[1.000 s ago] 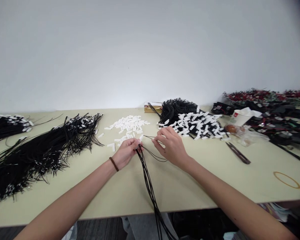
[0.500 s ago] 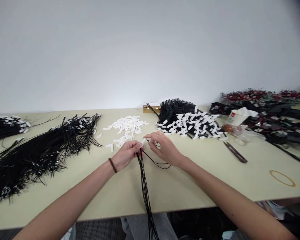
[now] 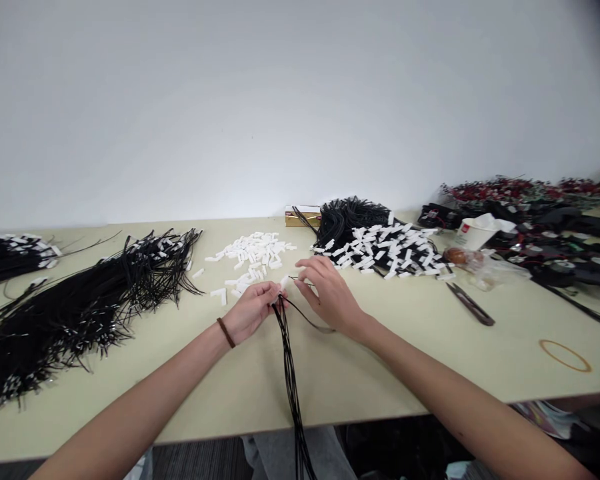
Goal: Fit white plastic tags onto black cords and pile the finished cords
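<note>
Plain white wall behind, pale green counter (image 3: 380, 373) up front. My left hand (image 3: 253, 310) was clamped around a bundle of thin black cords (image 3: 291, 373); my right hand (image 3: 330, 293) pinched one cord's end by a small white plastic clip (image 3: 284, 282). Big tagged pile (image 3: 380, 247) done, way bigger bare pile (image 3: 80, 300) left.

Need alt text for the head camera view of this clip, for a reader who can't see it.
Two bare hands meet over a pale table: the left hand grips a bundle of black cords hanging off the near edge, and the right hand pinches one cord by a small white clip. Loose white clips lie behind, cord piles to the left.
</note>
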Tool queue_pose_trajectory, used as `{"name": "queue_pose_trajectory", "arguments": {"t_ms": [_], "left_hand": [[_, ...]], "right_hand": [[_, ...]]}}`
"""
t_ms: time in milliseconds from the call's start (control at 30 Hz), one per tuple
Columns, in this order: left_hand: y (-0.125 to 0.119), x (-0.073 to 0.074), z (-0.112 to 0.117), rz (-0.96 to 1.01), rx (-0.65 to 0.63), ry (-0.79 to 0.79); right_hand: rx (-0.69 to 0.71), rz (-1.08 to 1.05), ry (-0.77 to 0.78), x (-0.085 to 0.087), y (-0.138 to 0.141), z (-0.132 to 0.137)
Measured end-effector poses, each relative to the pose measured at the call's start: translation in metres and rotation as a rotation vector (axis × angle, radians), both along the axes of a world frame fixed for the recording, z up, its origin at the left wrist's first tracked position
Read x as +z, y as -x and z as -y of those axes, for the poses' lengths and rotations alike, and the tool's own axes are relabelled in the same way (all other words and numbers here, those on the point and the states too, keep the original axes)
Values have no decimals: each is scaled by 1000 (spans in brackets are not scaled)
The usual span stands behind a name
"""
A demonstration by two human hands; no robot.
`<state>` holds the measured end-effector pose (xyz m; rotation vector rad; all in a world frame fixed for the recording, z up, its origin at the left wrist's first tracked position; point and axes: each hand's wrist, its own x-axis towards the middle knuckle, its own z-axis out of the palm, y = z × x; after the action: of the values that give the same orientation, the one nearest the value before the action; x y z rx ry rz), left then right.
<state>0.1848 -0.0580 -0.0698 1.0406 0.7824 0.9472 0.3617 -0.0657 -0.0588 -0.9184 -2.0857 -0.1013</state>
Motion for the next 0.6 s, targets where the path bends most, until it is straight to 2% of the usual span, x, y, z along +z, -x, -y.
{"name": "queue_pose_trajectory", "arguments": {"t_ms": [67, 200, 267, 600], "left_hand": [[0, -1, -1, 47, 16, 17], [1, 0, -2, 132, 15, 39], [0, 1, -2, 147, 13, 54], [-4, 1, 1, 203, -15, 54]], "right_hand": [[-14, 31, -94, 1, -1, 1], [147, 113, -246, -1, -2, 3], [181, 131, -294, -2, -1, 4], [153, 125, -397, -14, 7, 0]]}}
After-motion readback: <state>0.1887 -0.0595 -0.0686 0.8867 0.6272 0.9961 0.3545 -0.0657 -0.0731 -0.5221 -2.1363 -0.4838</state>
